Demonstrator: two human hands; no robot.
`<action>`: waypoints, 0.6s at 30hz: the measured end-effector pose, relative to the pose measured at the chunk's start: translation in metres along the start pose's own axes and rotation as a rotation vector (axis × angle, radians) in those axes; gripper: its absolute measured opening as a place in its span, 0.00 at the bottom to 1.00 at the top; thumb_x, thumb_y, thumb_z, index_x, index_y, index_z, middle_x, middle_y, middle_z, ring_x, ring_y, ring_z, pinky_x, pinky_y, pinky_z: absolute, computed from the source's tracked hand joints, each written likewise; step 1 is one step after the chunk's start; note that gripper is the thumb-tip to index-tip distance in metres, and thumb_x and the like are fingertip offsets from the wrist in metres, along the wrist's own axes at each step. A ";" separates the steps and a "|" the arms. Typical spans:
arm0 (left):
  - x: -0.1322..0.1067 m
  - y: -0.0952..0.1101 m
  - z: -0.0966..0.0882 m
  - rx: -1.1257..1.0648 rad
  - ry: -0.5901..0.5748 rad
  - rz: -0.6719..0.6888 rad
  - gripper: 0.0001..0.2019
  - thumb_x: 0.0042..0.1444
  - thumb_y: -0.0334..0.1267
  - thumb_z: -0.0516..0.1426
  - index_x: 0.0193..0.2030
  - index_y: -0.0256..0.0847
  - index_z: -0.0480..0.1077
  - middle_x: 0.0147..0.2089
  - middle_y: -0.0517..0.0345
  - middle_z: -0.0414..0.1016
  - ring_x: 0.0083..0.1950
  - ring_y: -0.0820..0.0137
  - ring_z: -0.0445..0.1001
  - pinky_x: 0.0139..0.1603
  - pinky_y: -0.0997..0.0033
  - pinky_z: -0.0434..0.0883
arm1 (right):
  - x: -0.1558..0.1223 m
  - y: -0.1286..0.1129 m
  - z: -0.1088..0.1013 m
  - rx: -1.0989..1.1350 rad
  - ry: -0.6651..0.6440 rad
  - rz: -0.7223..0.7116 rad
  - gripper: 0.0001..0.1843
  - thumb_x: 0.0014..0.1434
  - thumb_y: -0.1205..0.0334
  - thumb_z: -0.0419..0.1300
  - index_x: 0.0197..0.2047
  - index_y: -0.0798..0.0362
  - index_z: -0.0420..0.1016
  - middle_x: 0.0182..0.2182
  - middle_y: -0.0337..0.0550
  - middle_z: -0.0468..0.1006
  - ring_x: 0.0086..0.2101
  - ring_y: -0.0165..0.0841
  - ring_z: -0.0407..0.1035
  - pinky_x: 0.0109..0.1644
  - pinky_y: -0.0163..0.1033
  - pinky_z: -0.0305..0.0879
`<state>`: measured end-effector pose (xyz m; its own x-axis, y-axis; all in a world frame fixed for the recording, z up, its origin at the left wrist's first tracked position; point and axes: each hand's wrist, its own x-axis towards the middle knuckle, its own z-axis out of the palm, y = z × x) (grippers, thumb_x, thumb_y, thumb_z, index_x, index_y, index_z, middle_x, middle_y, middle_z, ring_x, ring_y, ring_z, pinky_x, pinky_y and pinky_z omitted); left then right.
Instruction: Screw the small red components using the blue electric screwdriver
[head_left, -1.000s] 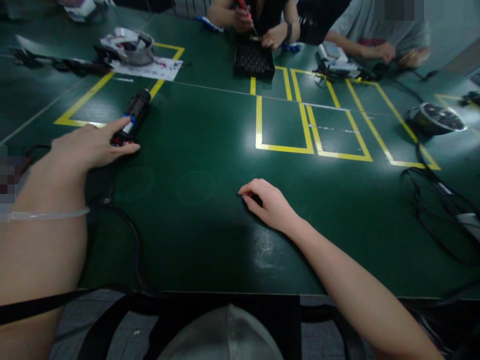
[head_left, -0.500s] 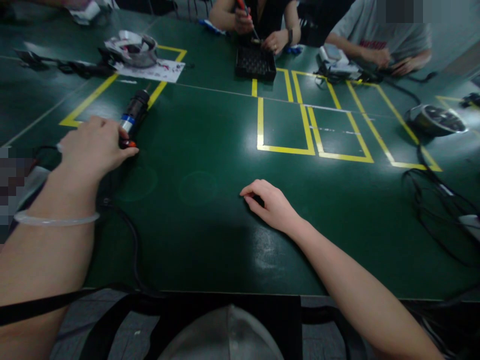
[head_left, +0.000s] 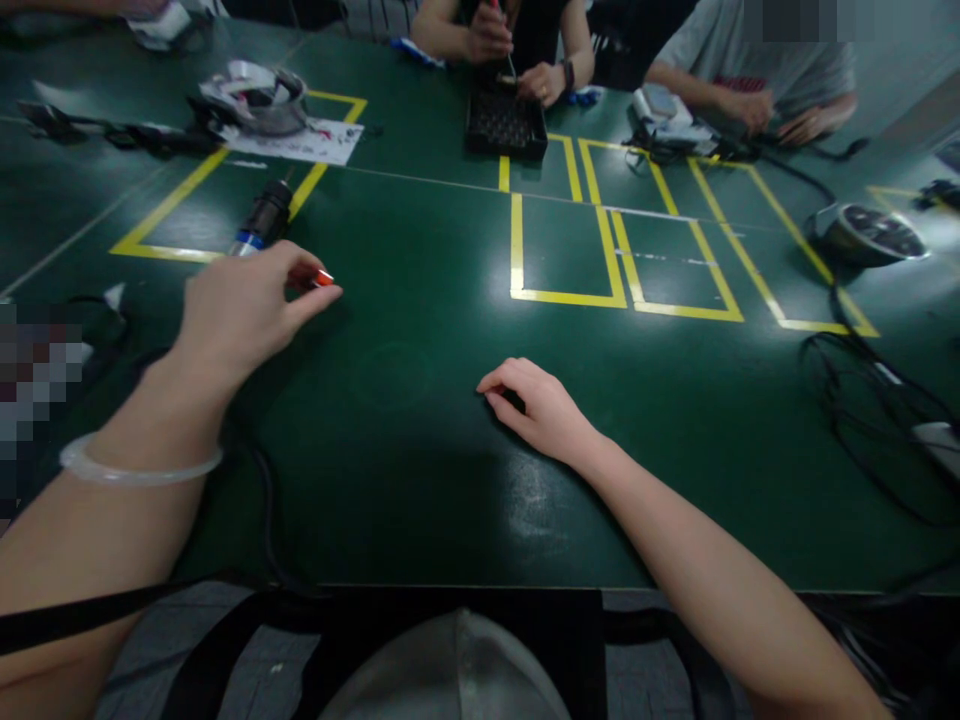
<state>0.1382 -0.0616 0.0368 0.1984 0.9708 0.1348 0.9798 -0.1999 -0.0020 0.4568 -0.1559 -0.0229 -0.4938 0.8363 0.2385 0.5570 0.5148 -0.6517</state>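
My left hand (head_left: 247,310) is closed over the left half of the table, with a small red-orange piece with a pale edge (head_left: 324,279) pinched between thumb and fingers. Most of that piece is hidden, so its kind cannot be made out. Just beyond the hand lies a dark electric screwdriver (head_left: 266,212) with a blue band, its rear end covered by my hand. My right hand (head_left: 536,405) rests on the green table (head_left: 420,480), fingers curled and thumb near the index fingertip, with nothing visible in it.
Yellow tape frames (head_left: 570,298) mark the table. A tape-like roll (head_left: 285,110) sits on a printed sheet (head_left: 337,142) at the back left. Across the table, a person works over a black tray (head_left: 506,128). Cables (head_left: 847,400) and a metal bowl (head_left: 874,240) are at the right.
My left hand has moved right, away from the screwdriver's rear end, carrying the small red-orange piece. My right hand has stayed in place.
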 end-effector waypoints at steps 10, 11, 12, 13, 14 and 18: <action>-0.036 0.091 0.026 -0.264 -0.280 0.607 0.14 0.65 0.50 0.56 0.45 0.41 0.71 0.44 0.55 0.73 0.43 0.66 0.73 0.35 0.71 0.62 | 0.000 -0.002 0.001 -0.026 -0.008 0.013 0.08 0.64 0.70 0.54 0.41 0.51 0.73 0.37 0.45 0.77 0.40 0.37 0.69 0.46 0.42 0.64; -0.036 0.091 0.028 -0.286 -0.302 0.597 0.14 0.65 0.50 0.56 0.46 0.41 0.70 0.45 0.55 0.72 0.43 0.66 0.73 0.35 0.71 0.63 | 0.001 -0.002 0.001 -0.027 -0.008 0.013 0.08 0.64 0.70 0.54 0.41 0.51 0.73 0.37 0.45 0.77 0.40 0.37 0.69 0.46 0.42 0.64; -0.035 0.089 0.029 -0.315 -0.323 0.584 0.14 0.64 0.50 0.57 0.47 0.42 0.70 0.45 0.55 0.72 0.43 0.67 0.72 0.35 0.71 0.63 | 0.001 -0.003 0.001 -0.028 -0.010 0.013 0.08 0.64 0.70 0.54 0.41 0.51 0.73 0.37 0.45 0.77 0.40 0.37 0.69 0.46 0.42 0.64; -0.033 0.087 0.030 -0.347 -0.344 0.571 0.15 0.63 0.50 0.58 0.48 0.42 0.70 0.45 0.55 0.72 0.43 0.67 0.72 0.36 0.71 0.64 | 0.001 -0.003 0.001 -0.029 -0.010 0.013 0.08 0.64 0.70 0.55 0.41 0.51 0.73 0.37 0.45 0.77 0.40 0.37 0.69 0.46 0.42 0.64; -0.032 0.085 0.031 -0.378 -0.364 0.562 0.16 0.62 0.50 0.59 0.49 0.42 0.70 0.45 0.55 0.71 0.43 0.67 0.72 0.38 0.71 0.65 | 0.001 -0.003 0.001 -0.031 -0.011 0.012 0.07 0.64 0.70 0.55 0.41 0.52 0.73 0.37 0.45 0.77 0.40 0.37 0.69 0.46 0.42 0.64; -0.029 0.079 0.031 -0.463 -0.429 0.567 0.12 0.62 0.45 0.59 0.47 0.40 0.72 0.44 0.54 0.71 0.42 0.68 0.71 0.41 0.71 0.66 | 0.001 -0.003 0.002 -0.043 -0.017 0.019 0.07 0.64 0.70 0.56 0.42 0.52 0.73 0.37 0.45 0.77 0.39 0.37 0.68 0.45 0.42 0.64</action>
<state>0.2105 -0.1013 0.0019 0.7403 0.6550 -0.1516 0.6387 -0.6148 0.4627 0.4532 -0.1569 -0.0226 -0.4936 0.8430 0.2137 0.5949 0.5065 -0.6241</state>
